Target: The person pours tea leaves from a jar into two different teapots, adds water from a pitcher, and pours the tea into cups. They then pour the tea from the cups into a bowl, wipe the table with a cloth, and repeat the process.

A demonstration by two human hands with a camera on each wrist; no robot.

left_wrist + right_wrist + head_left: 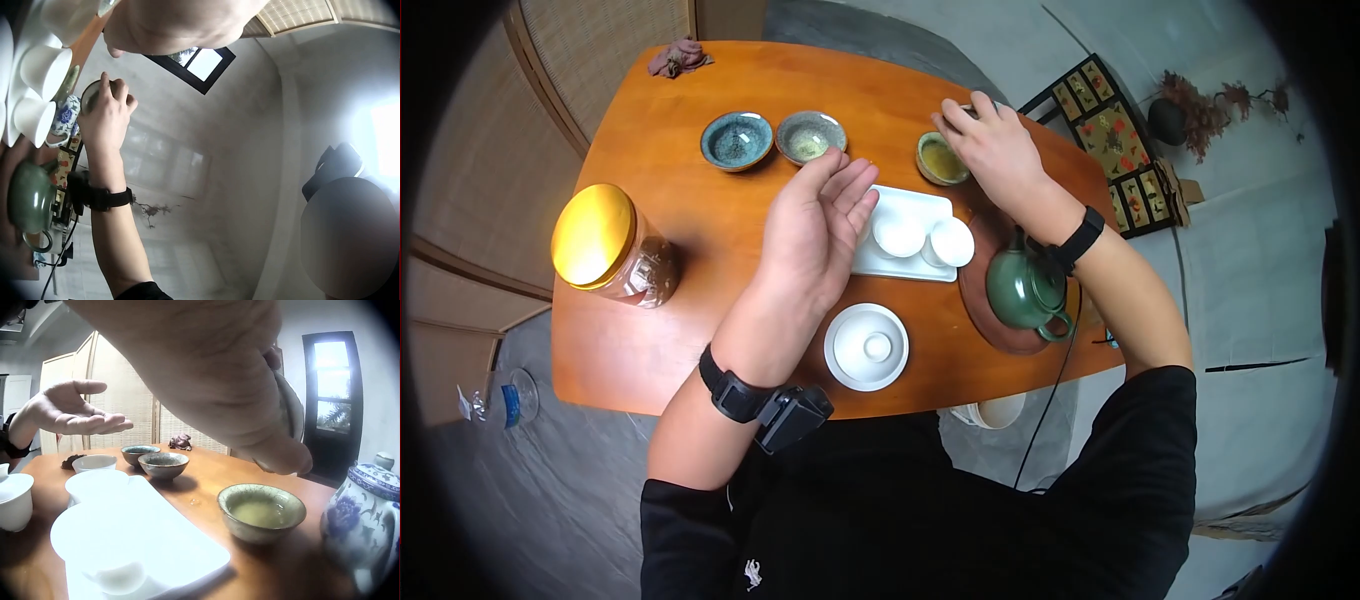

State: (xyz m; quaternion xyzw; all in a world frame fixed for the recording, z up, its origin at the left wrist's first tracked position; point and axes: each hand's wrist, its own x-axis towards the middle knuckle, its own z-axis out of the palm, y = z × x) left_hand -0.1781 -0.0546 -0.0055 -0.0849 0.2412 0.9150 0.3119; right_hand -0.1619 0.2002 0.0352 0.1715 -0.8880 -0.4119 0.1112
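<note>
My right hand grips a small tea bowl by its rim, raised above the table and tipped on its side in the right wrist view. Just below it stands a pale green crackle-glazed bowl with yellowish tea inside. The left hand is held in the air, palm turned up, fingers loosely extended and holding nothing. Beneath and beside that hand lies a white tray with white cups on it. A blue-glazed bowl and a grey speckled bowl sit beyond the left hand.
Near the front edge stands a white lidded gaiwan. A green teapot rests on a round brown base at right. A gold-lidded jar stands at left, a reddish-brown figurine far back. A blue-and-white porcelain pot is beside the tea-filled bowl.
</note>
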